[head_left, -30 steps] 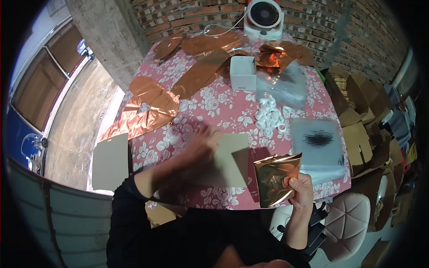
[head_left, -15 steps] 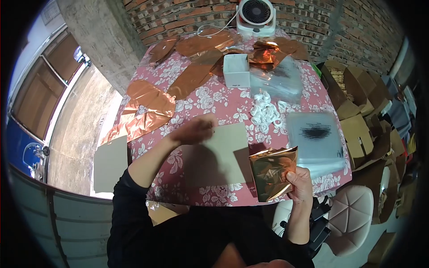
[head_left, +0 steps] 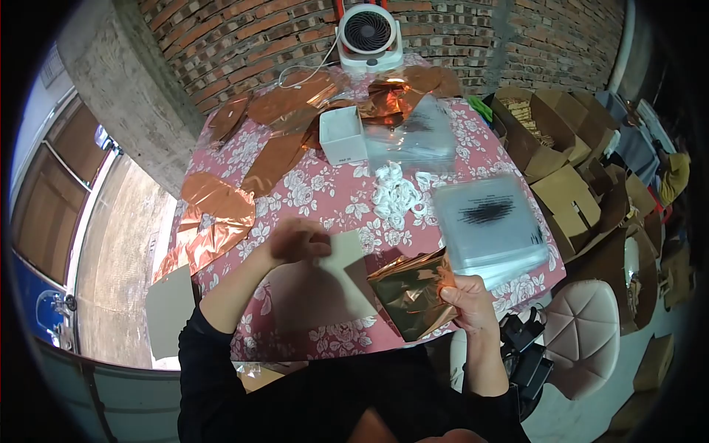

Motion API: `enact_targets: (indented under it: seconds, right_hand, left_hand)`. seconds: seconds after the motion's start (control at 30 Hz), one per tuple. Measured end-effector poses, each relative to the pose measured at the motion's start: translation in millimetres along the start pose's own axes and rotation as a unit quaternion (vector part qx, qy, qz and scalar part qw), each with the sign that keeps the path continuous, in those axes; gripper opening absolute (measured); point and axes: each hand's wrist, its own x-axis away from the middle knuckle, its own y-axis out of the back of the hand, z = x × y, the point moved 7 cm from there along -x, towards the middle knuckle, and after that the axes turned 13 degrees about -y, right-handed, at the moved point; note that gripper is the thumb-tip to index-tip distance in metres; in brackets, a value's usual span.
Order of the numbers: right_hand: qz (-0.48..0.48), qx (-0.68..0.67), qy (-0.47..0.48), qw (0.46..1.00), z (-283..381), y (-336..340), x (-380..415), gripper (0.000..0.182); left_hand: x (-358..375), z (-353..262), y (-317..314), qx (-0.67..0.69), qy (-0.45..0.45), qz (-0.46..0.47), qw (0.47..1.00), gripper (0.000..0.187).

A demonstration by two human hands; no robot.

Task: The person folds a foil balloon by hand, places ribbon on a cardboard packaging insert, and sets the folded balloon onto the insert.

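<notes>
My right hand [head_left: 473, 301] grips a folded copper-coloured foil balloon [head_left: 415, 295] by its right edge, thumb on top. The folded foil is a shiny, layered packet near the table's front edge. My left hand [head_left: 299, 240] hovers over the upper left of a grey-beige cardboard sheet [head_left: 325, 284]; motion blurs its fingers, and I cannot make out anything in them. The sheet lies flat on the floral tablecloth, partly in shadow. Flat copper foil balloons [head_left: 218, 221] are spread at the left and across the back of the table.
Behind my right hand lies a stack of clear plastic bags [head_left: 491, 221]. White ribbon coils [head_left: 399, 193], a white box [head_left: 343, 136], more bags [head_left: 413, 144] and a fan [head_left: 369, 37] are farther back. Another cardboard piece [head_left: 171, 310] juts out at left. Cartons [head_left: 569, 196] and a chair [head_left: 580, 340] stand right.
The camera view has shifted, so the table appears lower and further left. My right hand still holds the folded foil, now tilted and closer to the cardboard. My left hand remains raised, its fingers blurred.
</notes>
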Motion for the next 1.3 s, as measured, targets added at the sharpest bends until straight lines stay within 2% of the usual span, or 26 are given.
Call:
enact_targets:
  seconds: [0.03, 0.1, 0.17, 0.3, 0.4, 0.57, 0.63, 0.7, 0.73, 0.77, 0.8, 0.87, 0.9, 0.97, 1.03, 1.1, 1.17, 1.23, 1.3]
  right_hand:
    - [0.002, 0.000, -0.008, 1.000, -0.4, -0.8, 0.2, 0.032]
    - [0.002, 0.000, -0.020, 1.000, -1.4, -0.3, 0.6, 0.031]
    - [0.007, 0.006, -0.018, 1.000, -1.6, -2.5, 0.8, 0.028]
    - [0.002, 0.030, -0.006, 1.000, 0.0, -4.4, 1.5, 0.026]
    - [-0.025, 0.033, 0.016, 0.999, 0.5, -2.5, 1.1, 0.030]
    - [-0.009, 0.033, -0.014, 0.999, -4.4, 2.7, 3.0, 0.024]
    - [-0.011, 0.029, -0.011, 0.999, -4.7, 4.0, 1.7, 0.025]
    - [-0.009, 0.026, -0.010, 1.000, -3.2, -0.2, 2.1, 0.025]
    - [-0.030, 0.004, 0.004, 1.000, 2.3, -2.5, 3.5, 0.023]
    - [-0.049, -0.017, 0.017, 0.999, 6.0, -3.2, 4.7, 0.023]
    - [-0.059, -0.028, 0.014, 0.998, 6.5, -1.4, 5.3, 0.024]
    - [-0.051, -0.042, 0.025, 0.998, 4.2, 9.1, 5.6, 0.025]
    - [-0.047, -0.060, 0.039, 0.996, 5.3, 13.8, 5.9, 0.027]
    - [-0.023, -0.076, 0.042, 0.996, 9.3, 8.4, 6.7, 0.029]
    - [-0.098, -0.106, 0.121, 0.982, 19.4, 14.5, 12.9, 0.026]
    - [-0.090, -0.104, 0.133, 0.982, 25.3, 26.1, 16.2, 0.028]
    - [-0.085, -0.100, 0.153, 0.979, 29.1, 21.2, 17.2, 0.030]
    - [-0.091, -0.088, 0.179, 0.976, 42.0, 0.2, 22.3, 0.034]
    - [-0.059, -0.074, 0.177, 0.980, 39.4, -5.0, 19.9, 0.039]
  left_hand:
    - [-5.3, 6.6, 0.9, 0.000, -0.001, 0.001, 1.000, 0.017]
    - [-37.2, 22.8, 23.5, -0.152, 0.127, 0.022, 0.980, 0.021]
    - [-78.7, 9.9, 36.9, -0.161, 0.049, -0.029, 0.985, 0.019]
    - [-165.5, 14.1, 7.4, -0.113, -0.082, -0.097, 0.985, 0.014]
    - [-213.9, 8.9, -18.9, -0.165, -0.093, -0.071, 0.979, 0.013]
    - [-244.2, 29.9, -67.6, -0.231, -0.003, 0.046, 0.972, 0.016]
    - [-243.7, 36.6, -69.7, -0.240, 0.008, 0.014, 0.971, 0.016]
    - [-239.2, 34.6, -56.1, -0.250, 0.022, -0.018, 0.968, 0.017]
    - [-233.7, 45.4, -46.5, -0.093, 0.081, -0.059, 0.991, 0.015]
    - [-224.1, 50.9, -37.4, 0.066, 0.139, -0.100, 0.983, 0.014]
    - [-213.5, 48.3, -27.3, 0.064, 0.144, -0.104, 0.982, 0.014]
    - [-180.3, 47.9, -9.6, 0.274, 0.187, -0.171, 0.928, 0.017]
    - [-161.6, 39.5, 5.0, 0.270, 0.194, -0.178, 0.926, 0.017]
    - [-113.2, 20.9, 18.5, 0.371, 0.257, -0.176, 0.875, 0.017]
    - [-67.5, -2.3, 36.6, 0.354, 0.270, -0.166, 0.880, 0.017]
    - [-22.2, -12.7, 40.1, 0.341, 0.280, -0.153, 0.884, 0.017]
    - [12.4, -22.5, 41.7, 0.356, 0.233, -0.164, 0.890, 0.025]
    - [41.9, -37.7, 42.8, 0.380, 0.224, -0.187, 0.878, 0.025]
    - [68.8, -42.7, 44.4, 0.386, 0.237, -0.233, 0.861, 0.021]
